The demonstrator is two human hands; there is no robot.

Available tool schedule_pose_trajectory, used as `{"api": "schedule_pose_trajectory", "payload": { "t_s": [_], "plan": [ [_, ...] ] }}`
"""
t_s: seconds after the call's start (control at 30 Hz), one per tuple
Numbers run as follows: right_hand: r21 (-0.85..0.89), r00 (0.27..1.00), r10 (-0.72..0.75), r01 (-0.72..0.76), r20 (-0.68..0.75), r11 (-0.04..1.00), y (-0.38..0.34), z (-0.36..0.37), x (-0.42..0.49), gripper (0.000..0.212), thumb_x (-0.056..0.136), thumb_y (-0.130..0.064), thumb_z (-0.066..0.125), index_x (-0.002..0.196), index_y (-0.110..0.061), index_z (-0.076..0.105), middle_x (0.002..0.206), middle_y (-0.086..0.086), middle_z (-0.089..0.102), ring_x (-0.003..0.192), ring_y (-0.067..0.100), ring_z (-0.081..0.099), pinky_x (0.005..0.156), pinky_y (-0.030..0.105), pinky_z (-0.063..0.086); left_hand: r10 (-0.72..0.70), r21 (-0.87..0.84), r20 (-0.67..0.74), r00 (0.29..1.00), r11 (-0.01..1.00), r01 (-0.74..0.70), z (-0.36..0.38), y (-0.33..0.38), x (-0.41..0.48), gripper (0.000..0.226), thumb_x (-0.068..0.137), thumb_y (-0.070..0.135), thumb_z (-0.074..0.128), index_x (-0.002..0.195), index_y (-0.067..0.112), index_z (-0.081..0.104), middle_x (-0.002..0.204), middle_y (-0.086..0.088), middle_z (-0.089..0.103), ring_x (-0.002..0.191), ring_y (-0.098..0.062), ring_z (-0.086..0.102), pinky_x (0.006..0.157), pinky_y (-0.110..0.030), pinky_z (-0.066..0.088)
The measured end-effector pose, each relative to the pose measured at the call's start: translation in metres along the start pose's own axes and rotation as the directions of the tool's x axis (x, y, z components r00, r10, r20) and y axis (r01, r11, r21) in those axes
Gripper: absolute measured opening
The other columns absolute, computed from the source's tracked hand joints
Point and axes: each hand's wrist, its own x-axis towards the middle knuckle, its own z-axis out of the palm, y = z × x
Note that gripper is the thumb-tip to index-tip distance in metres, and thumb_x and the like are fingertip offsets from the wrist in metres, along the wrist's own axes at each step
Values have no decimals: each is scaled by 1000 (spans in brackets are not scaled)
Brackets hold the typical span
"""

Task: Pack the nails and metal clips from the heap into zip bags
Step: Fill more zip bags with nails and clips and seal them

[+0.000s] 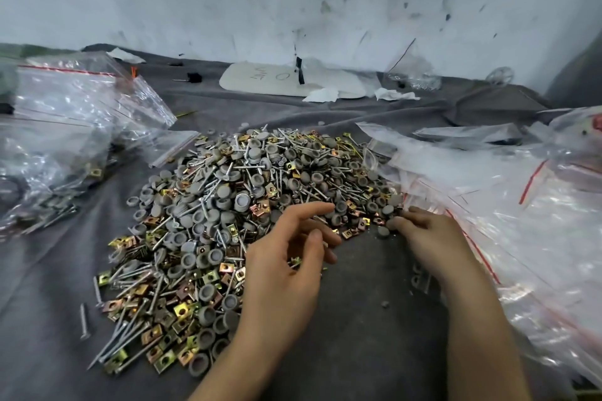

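Seen from the head camera, the heap [228, 205] lay spread across a grey cloth [358, 319], a tangle of nails [85, 319], brass-coloured metal clips [180, 311] and grey caps [207, 291]. The left hand [283, 270] hovered over the heap's near edge with its forefinger stretched out and the other fingers loosely curved. A glint of yellow metal showed beneath the palm, though whether it was held or merely lying there could not be told. The right hand [426, 234] rested at the heap's right fringe, fingers curled down among the pieces beside a loose cap; if it pinched anything, the view did not show it. Empty zip bags [508, 212] were piled just beside that hand, overlapping the heap's edge, and filled bags [65, 127] sat well apart on the left. The likeliest trouble seemed to be grey caps riding along with a pinch, since all three kinds lay interlocked. Nail points might also prick a fingertip, or pierce the thin plastic once dropped inside.
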Motion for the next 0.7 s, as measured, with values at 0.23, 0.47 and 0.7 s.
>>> {"api": "schedule_pose_trajectory", "payload": {
  "t_s": [0.23,0.47,0.7],
  "plan": [
    [276,945,-129,216,-302,937,-5,-7,-13,36,91,-26,62,127,-20,60,136,-9,54,123,10,50,108,35,39,46,18,34,998,999,-47,1,2,1,27,88,8,49,102,24,66,81,6,68,68,-13,67,64,-18,51],
    [552,677,-203,709,-708,438,-42,-35,-49,19,86,-17,65,103,-22,74,120,11,64,98,24,69,85,29,55,-9,-54,3,1000,999,9,-1,2,3,25,88,13,49,102,25,66,83,2,69,68,-14,68,65,-24,55],
    [800,964,-258,110,58,590,-45,-30,-61,20,62,-8,68,78,-13,78,78,2,74,54,7,63,49,14,50,-163,-279,46,986,945,169,-7,-2,11,45,84,41,58,124,21,59,119,9,68,110,-11,64,90,-33,55]
  ]
}}
